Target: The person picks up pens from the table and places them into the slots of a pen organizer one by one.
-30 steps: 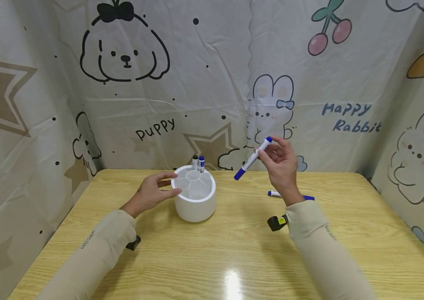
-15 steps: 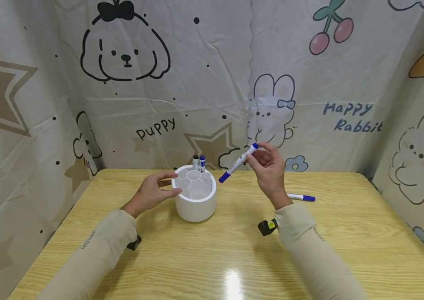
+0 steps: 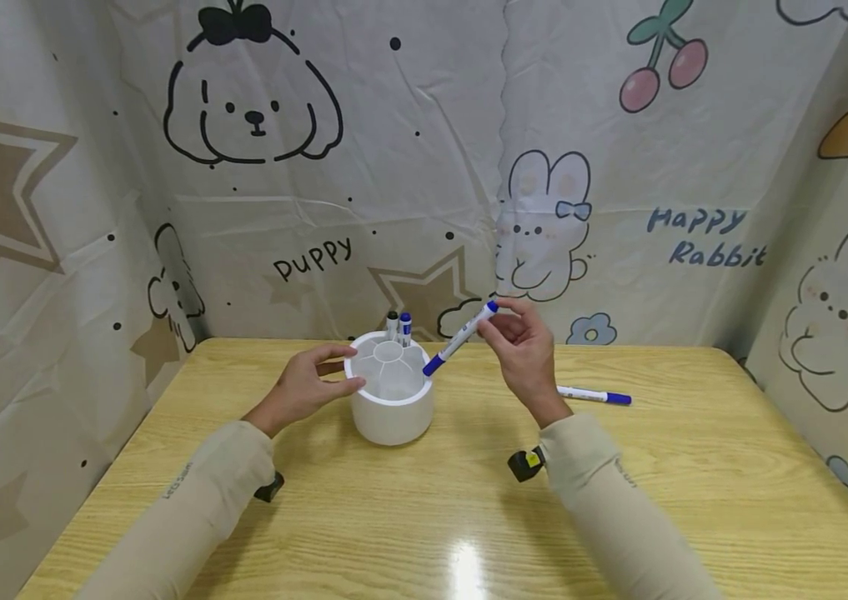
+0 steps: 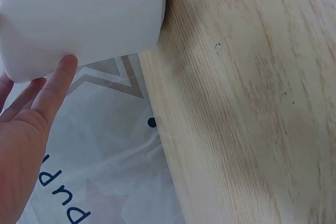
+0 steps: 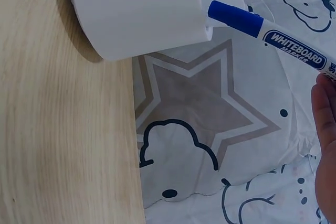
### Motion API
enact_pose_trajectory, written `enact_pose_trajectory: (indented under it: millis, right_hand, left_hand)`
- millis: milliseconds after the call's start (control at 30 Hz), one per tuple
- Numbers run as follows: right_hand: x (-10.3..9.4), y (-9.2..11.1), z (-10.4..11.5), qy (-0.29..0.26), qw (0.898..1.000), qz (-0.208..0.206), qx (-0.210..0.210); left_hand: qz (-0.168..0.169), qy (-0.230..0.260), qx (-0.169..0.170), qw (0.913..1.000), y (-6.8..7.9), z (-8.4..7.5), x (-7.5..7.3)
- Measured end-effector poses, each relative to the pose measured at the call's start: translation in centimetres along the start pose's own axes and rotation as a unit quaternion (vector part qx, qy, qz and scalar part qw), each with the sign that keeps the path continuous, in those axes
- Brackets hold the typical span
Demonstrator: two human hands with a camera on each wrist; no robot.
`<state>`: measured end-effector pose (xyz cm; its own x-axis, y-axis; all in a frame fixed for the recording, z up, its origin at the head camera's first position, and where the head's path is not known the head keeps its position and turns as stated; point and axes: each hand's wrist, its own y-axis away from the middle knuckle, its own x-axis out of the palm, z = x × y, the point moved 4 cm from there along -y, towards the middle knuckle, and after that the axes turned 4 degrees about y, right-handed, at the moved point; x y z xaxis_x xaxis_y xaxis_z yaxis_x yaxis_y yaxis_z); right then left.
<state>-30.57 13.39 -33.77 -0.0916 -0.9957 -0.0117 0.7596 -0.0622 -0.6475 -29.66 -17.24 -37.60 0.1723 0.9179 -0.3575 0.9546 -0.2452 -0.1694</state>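
A round white pen holder [image 3: 392, 421] with clear dividers stands on the table. My left hand [image 3: 302, 387] grips its left side, thumb in front and fingers farther back; in the left wrist view the thumb [image 4: 65, 69] presses on the white wall. Between thumb and fingers, my right hand [image 3: 524, 354] pinches a blue-capped whiteboard marker [image 3: 461, 337] near its upper end. The marker slants down to the left, its cap at the holder's right rim. In the right wrist view the marker's cap [image 5: 236, 18] overlaps the holder's top edge; whether they touch I cannot tell.
Two markers, one black-ended [image 3: 392, 323] and one blue-ended [image 3: 405, 327], stand in the holder's back compartments. Another blue-capped marker [image 3: 594, 395] lies on the wooden table [image 3: 363, 517] behind my right wrist, partly hidden. A printed cloth [image 3: 424, 192] hangs behind the table.
My right hand has moved left and slightly down, bringing the marker from the air right of the holder to its rim. The left hand stays on the holder.
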Motion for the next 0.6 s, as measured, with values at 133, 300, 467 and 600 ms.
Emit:
enact_pose_trajectory:
  millis: [133,300,467,600]
  right_hand:
    - [0.2,0.2,-0.2,0.014,1.000,0.008,0.008]
    - [0.5,0.4,-0.4,0.019,1.000,0.013,0.016]
    - [1.0,0.7,-0.6,0.032,0.998,0.049,0.024]
    - [1.0,0.9,-0.8,0.038,0.997,0.064,0.025]
  left_hand:
    - [0.000,-0.001,-0.003,1.0000,0.0,0.1,0.0]
    - [0.001,-0.005,-0.002,1.0000,0.0,0.1,0.0]
    - [0.000,-0.010,-0.001,1.0000,-0.1,0.2,-0.1]
    - [0.000,-0.010,0.002,1.0000,-0.1,0.2,0.0]
